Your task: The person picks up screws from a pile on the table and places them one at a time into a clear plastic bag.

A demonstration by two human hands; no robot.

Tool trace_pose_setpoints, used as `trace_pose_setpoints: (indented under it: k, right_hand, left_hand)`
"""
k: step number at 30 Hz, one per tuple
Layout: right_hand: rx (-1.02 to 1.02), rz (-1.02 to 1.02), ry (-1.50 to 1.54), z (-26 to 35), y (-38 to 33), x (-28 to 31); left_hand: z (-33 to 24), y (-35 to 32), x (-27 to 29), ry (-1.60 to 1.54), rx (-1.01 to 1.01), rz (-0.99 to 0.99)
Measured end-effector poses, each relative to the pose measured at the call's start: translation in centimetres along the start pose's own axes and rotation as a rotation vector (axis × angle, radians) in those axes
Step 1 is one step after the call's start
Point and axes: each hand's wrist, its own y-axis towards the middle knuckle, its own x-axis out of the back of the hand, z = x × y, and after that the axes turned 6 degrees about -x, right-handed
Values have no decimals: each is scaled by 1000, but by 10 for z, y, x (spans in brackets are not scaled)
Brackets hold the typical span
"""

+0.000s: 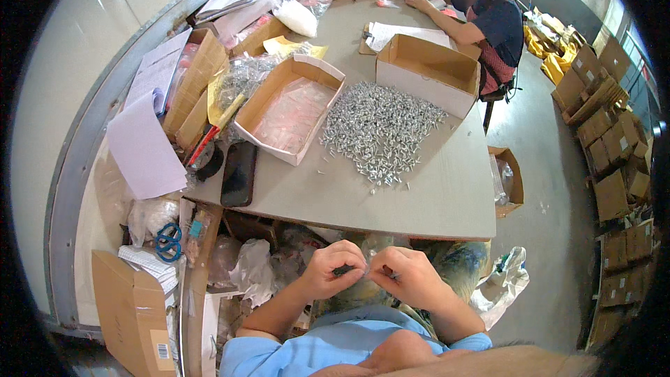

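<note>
**Bare left hand (333, 270) and bare right hand (407, 276) meeting short of the flat grey tabletop (440, 195)**

In the head view, both hands are curling their fingers inward, tips almost touching; how tightly they are closing, and on what, I cannot tell. Straight ahead of them, past the tabletop's near edge, a loose heap of small silvery metal screws (380, 129) is lying, its narrow tip pointing back toward the gap between the hands. Neither hand is clearly nearer. The screws are pointing every way, giving no single long axis. Ahead and left of the hands, a long white-and-brown open cardboard box (269, 148) is holding pinkish clear plastic (289, 115), its long axis slanting away rightward. Ahead and right, a second white-fronted cardboard box (426, 94) is standing just beside the heap.
</note>
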Motion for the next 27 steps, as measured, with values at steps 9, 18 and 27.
trace_pose_setpoints:
  k: [9,18,27]
  right_hand:
    - [109,58,-52,-7,4,-4]
    - [56,-94,-68,-23,10,2]
    - [-224,-428,-124,-69,9,7]
  left_hand:
    - [3,7,3,23,-83,40]
    - [5,31,53,213,83,-65]
    - [50,163,208,981,25,-530]
